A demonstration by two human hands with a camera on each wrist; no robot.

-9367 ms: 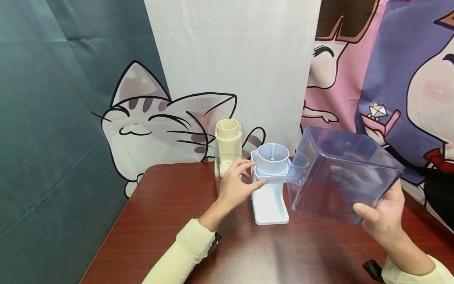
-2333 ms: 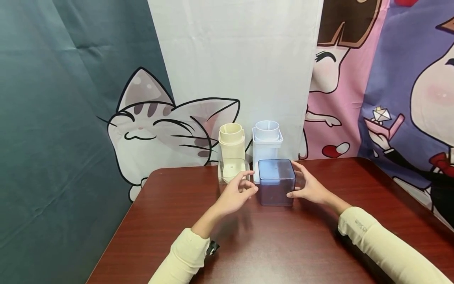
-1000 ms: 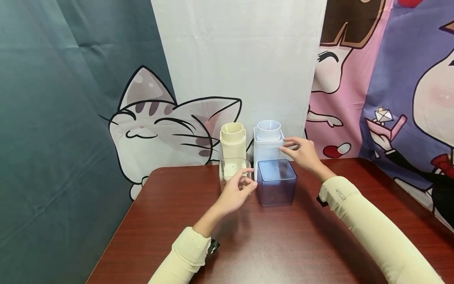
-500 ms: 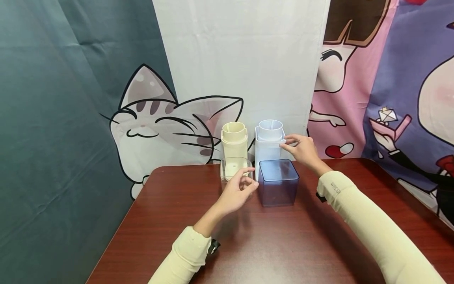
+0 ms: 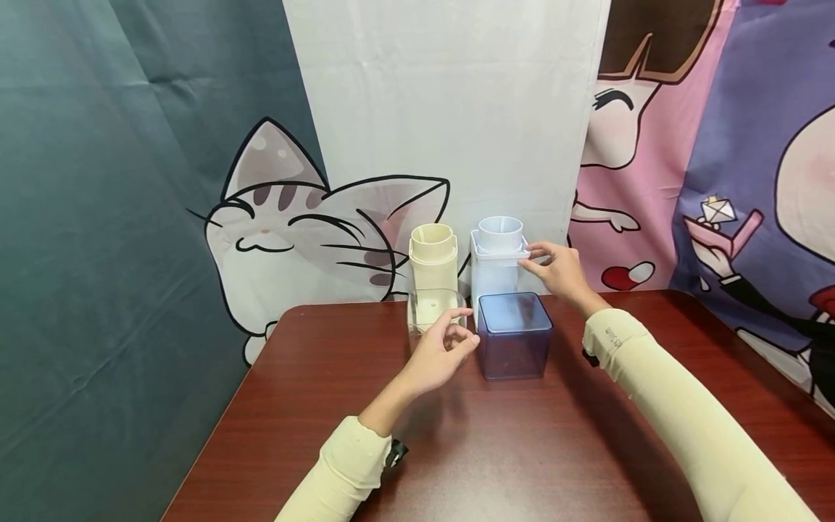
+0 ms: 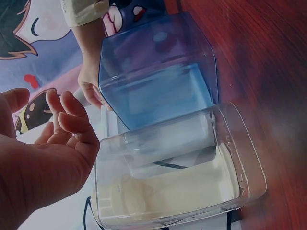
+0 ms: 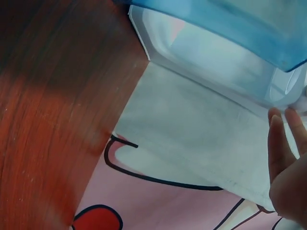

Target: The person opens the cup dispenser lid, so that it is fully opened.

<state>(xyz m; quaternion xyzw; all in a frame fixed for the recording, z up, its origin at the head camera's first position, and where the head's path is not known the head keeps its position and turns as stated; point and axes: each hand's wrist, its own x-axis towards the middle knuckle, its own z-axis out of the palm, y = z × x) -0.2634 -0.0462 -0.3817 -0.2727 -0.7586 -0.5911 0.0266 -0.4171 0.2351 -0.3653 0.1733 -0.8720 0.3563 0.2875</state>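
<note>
My right hand (image 5: pixel 557 272) pinches the corner of the square rim on a pale blue-white stand (image 5: pixel 492 272) topped by a round open collar. In the right wrist view, fingertips (image 7: pixel 276 120) meet that stand's edge. Right in front of the stand is a see-through blue box (image 5: pixel 515 337), closed side up. My left hand (image 5: pixel 433 355) hovers with loosely bent fingers and holds nothing, beside a clear box (image 5: pixel 420 308). Behind the clear box stands a cream stand (image 5: pixel 433 264) of the same shape, visible through its walls in the left wrist view.
Everything stands towards the back of a reddish-brown wooden table (image 5: pixel 313 435). A printed cloth backdrop (image 5: pixel 443 109) with cartoon figures hangs directly behind the table's far edge. The blue and clear boxes sit close side by side.
The blue box went from my right hand to the table, before the stand, which now stands farther back. My right hand moved to the stand's rim. Lately that stand shifted slightly up in view.
</note>
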